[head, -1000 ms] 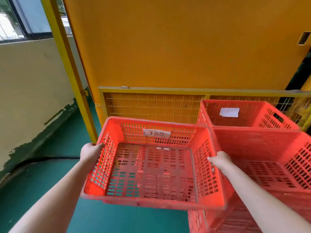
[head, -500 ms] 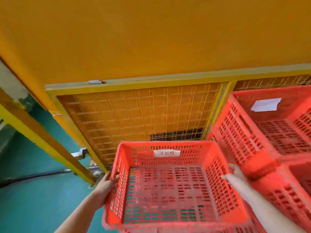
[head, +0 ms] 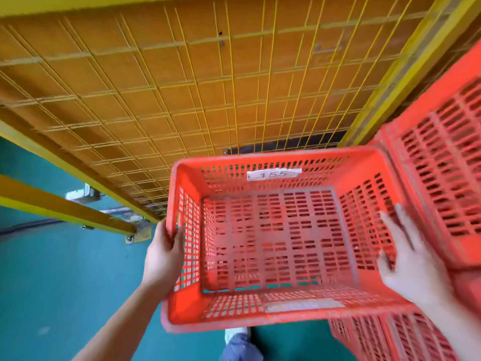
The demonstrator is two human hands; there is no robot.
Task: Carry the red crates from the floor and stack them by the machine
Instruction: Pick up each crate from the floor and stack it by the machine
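An empty red slatted crate [head: 276, 243] with a white "155" label on its far wall sits low over the green floor, close to the machine's yellow mesh guard [head: 182, 87]. My left hand [head: 162, 254] grips its left rim, thumb over the top edge. My right hand [head: 408, 259] lies against the inside of the crate's right wall with fingers spread and straight. A stack of red crates [head: 442, 178] stands directly to the right, touching or almost touching this crate.
The yellow frame post [head: 406, 71] rises between the mesh guard and the stack. A yellow diagonal brace [head: 65, 209] bolts to the green floor [head: 52, 295] at left. A blue trouser leg and shoe [head: 239, 342] show below the crate.
The crate has gone down and closer to the mesh guard beside the stack. My view has tilted down. My right hand's fingers have straightened against the right wall.
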